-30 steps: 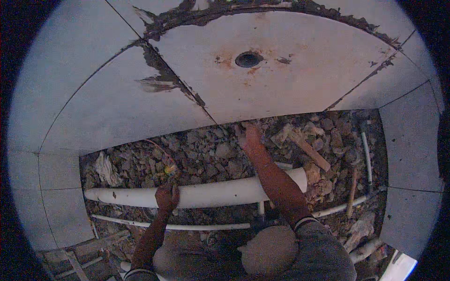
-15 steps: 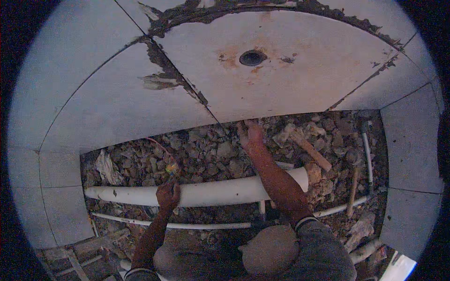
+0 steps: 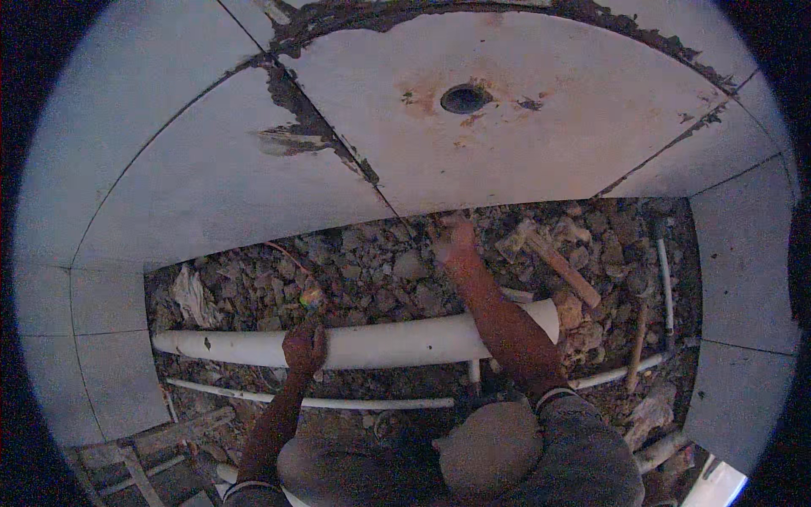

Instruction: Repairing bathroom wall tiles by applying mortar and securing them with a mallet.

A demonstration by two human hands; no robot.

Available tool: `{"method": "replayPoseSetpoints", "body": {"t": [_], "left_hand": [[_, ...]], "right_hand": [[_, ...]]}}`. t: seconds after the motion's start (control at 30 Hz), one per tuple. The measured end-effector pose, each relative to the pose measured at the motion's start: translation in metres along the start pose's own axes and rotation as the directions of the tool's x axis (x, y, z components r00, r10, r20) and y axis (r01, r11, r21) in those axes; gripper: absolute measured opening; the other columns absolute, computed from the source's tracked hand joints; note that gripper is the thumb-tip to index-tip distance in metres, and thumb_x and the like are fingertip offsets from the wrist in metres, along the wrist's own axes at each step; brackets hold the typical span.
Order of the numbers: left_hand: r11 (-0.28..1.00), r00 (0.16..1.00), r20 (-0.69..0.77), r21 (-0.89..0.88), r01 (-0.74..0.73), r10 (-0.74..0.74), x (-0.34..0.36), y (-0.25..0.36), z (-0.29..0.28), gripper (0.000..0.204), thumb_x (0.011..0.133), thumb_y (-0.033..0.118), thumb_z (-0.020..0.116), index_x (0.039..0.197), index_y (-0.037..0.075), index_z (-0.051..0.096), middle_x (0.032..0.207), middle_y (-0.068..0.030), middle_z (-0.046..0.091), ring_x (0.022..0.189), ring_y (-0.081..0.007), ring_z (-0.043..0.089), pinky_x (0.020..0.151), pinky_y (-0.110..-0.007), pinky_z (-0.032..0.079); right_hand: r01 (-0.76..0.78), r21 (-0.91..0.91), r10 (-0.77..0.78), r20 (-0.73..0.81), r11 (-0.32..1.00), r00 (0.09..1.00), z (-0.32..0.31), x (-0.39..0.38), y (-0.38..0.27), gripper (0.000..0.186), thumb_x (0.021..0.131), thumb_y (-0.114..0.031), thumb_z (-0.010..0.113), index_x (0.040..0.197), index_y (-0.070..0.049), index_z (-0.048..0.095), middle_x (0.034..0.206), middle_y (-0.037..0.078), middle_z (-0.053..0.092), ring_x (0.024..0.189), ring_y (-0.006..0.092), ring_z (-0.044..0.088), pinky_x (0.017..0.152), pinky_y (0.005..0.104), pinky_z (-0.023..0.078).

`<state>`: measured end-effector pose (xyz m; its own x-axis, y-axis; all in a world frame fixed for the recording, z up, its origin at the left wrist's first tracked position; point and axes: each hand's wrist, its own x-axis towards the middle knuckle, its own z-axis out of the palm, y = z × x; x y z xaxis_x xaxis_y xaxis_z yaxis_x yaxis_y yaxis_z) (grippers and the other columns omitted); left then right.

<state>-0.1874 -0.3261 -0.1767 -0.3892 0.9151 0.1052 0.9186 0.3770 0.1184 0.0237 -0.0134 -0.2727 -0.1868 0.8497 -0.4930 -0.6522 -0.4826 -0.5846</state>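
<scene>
My left hand [image 3: 304,348] rests on top of a thick white pipe [image 3: 380,342] that lies across a bed of rubble; its fingers curl over the pipe. My right hand [image 3: 454,241] reaches far forward to the base of the tiled wall [image 3: 211,186], fingers down among the stones [image 3: 372,270]. Whether it grips a stone I cannot tell. A hammer [image 3: 553,258] with a wooden handle lies on the rubble just right of that hand.
A thin white pipe [image 3: 312,399] runs parallel below the thick one, and another thin pipe [image 3: 665,279] stands at the right. The wall has a round hole [image 3: 465,99] and cracked mortar joints. Wooden scraps [image 3: 135,448] lie at lower left.
The view has tilted slightly, so the wall hole sits a little lower. Both hands stay in nearly the same places.
</scene>
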Motion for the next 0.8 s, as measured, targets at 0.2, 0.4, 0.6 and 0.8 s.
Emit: {"method": "replayPoseSetpoints", "body": {"t": [0.2,0.4,0.6,0.8], "left_hand": [[0.995,0.998,0.006,-0.074,0.064,-0.064,0.009,0.021,0.011,0.031,0.084,0.032,0.055,0.094,0.004,0.064,0.080,-0.0191,0.062,0.076,-0.0376,0.059,0.071,-0.049,0.045],[0.983,0.997,-0.066,-0.173,-0.061,0.051,0.015,0.019,0.006,0.026,0.085,0.029,0.056,0.086,0.005,0.065,0.072,-0.0179,0.060,0.072,-0.0354,0.058,0.068,-0.049,0.045],[0.989,0.989,-0.142,-0.134,-0.057,0.038,0.010,0.022,-0.012,0.029,0.085,0.031,0.055,0.087,0.004,0.065,0.073,-0.0174,0.062,0.070,-0.0357,0.059,0.073,-0.047,0.046],[0.992,0.998,-0.012,-0.116,-0.055,0.054,0.011,0.017,0.004,0.029,0.085,0.030,0.054,0.086,0.003,0.065,0.074,-0.0172,0.062,0.068,-0.0358,0.059,0.073,-0.046,0.047]], "right_hand": [[0.177,-0.125,-0.163,0.118,0.976,0.980,-0.046,0.028,-0.002,0.034,0.073,-0.003,0.053,0.107,-0.010,0.052,0.103,0.005,0.052,0.095,0.0221,0.048,0.081,0.0388,0.045],[-0.054,0.314,0.061,-0.014,0.948,0.998,-0.028,0.027,-0.010,0.021,0.074,0.002,0.050,0.094,-0.005,0.049,0.099,0.008,0.050,0.094,0.0237,0.047,0.089,0.0393,0.046],[-0.100,0.461,0.118,-0.010,0.882,0.993,0.018,-0.019,-0.024,0.024,0.073,0.001,0.050,0.097,-0.004,0.053,0.101,0.009,0.051,0.097,0.0251,0.048,0.089,0.0387,0.046],[-0.048,0.359,-0.003,0.140,0.932,0.990,-0.043,0.039,-0.023,0.038,0.068,0.002,0.048,0.106,-0.003,0.053,0.105,0.009,0.052,0.099,0.0240,0.048,0.098,0.0419,0.042]]}}
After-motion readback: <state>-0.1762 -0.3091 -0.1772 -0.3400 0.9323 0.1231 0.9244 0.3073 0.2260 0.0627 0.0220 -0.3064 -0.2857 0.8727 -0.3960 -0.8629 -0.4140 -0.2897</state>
